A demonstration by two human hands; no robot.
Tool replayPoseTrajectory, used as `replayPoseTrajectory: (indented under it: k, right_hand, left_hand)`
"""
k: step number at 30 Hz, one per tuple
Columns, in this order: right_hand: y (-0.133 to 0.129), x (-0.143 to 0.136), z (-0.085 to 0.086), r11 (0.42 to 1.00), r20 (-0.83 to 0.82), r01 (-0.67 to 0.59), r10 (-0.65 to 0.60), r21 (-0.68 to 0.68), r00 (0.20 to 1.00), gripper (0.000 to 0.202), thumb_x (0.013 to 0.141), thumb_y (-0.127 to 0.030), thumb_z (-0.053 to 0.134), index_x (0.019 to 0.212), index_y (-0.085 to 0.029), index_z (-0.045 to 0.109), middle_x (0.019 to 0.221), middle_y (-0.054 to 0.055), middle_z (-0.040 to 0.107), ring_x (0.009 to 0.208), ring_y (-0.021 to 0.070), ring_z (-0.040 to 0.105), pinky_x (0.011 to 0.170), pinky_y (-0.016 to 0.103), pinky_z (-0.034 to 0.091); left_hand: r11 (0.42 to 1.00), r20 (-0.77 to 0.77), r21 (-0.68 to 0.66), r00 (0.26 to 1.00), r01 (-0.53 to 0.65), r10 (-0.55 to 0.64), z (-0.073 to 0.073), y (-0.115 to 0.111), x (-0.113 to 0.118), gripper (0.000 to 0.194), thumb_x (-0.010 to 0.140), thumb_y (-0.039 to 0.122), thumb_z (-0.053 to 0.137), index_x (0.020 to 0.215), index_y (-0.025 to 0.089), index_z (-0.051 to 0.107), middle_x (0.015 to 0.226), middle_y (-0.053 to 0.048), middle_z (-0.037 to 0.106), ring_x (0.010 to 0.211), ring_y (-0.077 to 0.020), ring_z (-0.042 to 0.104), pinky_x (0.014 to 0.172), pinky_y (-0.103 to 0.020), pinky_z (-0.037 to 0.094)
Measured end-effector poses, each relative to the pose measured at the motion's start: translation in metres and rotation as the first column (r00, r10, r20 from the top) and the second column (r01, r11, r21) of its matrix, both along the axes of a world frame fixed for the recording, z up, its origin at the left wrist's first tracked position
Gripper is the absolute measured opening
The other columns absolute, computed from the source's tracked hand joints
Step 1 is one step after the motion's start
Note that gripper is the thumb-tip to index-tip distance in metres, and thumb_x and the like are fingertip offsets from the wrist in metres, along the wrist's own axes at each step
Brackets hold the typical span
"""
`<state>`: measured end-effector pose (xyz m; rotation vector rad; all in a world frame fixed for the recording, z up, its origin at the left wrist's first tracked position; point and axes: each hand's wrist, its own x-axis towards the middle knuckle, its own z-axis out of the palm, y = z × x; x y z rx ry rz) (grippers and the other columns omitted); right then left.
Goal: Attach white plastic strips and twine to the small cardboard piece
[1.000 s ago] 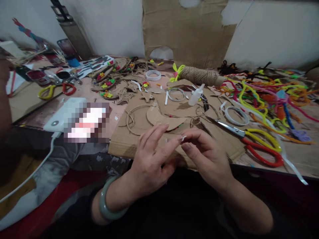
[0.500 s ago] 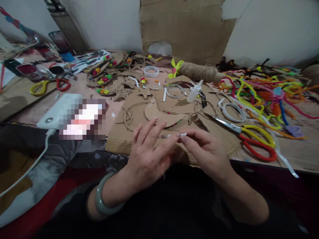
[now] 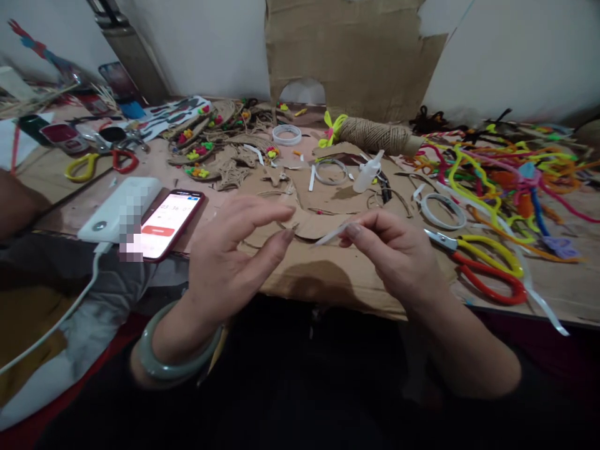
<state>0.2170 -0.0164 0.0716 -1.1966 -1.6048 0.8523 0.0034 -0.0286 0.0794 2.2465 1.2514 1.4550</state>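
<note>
Pinching a thin white strip (image 3: 328, 235) between thumb and forefinger, the right hand (image 3: 394, 256) hovers just above the near edge of the cardboard sheet (image 3: 323, 275), the strip poking out to its left, towards the other hand. The left hand (image 3: 229, 250) is apart from it, fingers spread and loose, holding nothing, its fingertips close to the free end of the strip but not touching it. A pale green bangle (image 3: 173, 359) sits on the left wrist.

Just beyond the hands, a cardboard crescent (image 3: 309, 226) lies flat on the sheet, with loops of twine around it. Off to the right of the right hand, yellow-and-red scissors (image 3: 487, 269) lie on the counter (image 3: 562, 294), blades pointing in towards the hand, and a white tape ring (image 3: 443, 211) sits just past them. Further right is a bright heap of pipe cleaners (image 3: 506, 175).

Ahead of the right hand stands a small white glue bottle (image 3: 368, 173), tilted, and behind that a fat spool of jute twine (image 3: 375, 135) rests on its side. To the left of the left hand lies a red-cased phone (image 3: 171, 222), screen lit, next to a white power bank (image 3: 117, 209) with a cable running off the counter edge. Far left and beyond, a second pair of scissors (image 3: 100, 164) lies among clutter too blurred to make out.
</note>
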Motion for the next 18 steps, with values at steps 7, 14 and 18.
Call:
replayPoseTrajectory:
  k: [7,14,18]
  right_hand:
    - [0.000,-0.012,0.016,0.995,0.154,-0.071,0.060,0.065,0.986,0.014,0.081,-0.027,0.062,0.069,-0.021,0.065,0.065,-0.001,0.066,0.061,0.0131,0.058,0.059,0.027,0.046]
    - [0.008,-0.018,0.019,0.991,0.147,-0.122,0.111,0.063,0.983,0.012,0.080,-0.026,0.060,0.071,-0.019,0.062,0.063,-0.002,0.061,0.057,0.0104,0.051,0.053,0.024,0.039]
    - [0.014,-0.020,0.018,0.993,0.145,-0.102,0.092,0.065,0.985,0.012,0.079,-0.026,0.059,0.070,-0.019,0.057,0.061,-0.003,0.057,0.056,0.0096,0.047,0.052,0.025,0.035]
  left_hand:
    - [0.976,-0.219,-0.061,0.951,0.210,-0.219,0.006,0.019,0.019,0.013,0.086,0.018,0.062,0.091,0.022,0.073,0.076,0.002,0.074,0.071,-0.0128,0.067,0.070,-0.026,0.051]
    - [0.993,-0.272,0.026,0.957,0.114,-0.103,-0.001,0.026,0.017,0.011,0.087,0.023,0.061,0.092,0.021,0.070,0.083,0.000,0.075,0.076,-0.0142,0.068,0.071,-0.027,0.050]
    - [0.975,-0.369,0.223,0.925,-0.005,0.090,0.001,0.025,0.012,0.011,0.089,0.031,0.062,0.089,0.022,0.067,0.085,-0.003,0.072,0.085,-0.0196,0.065,0.079,-0.034,0.048]
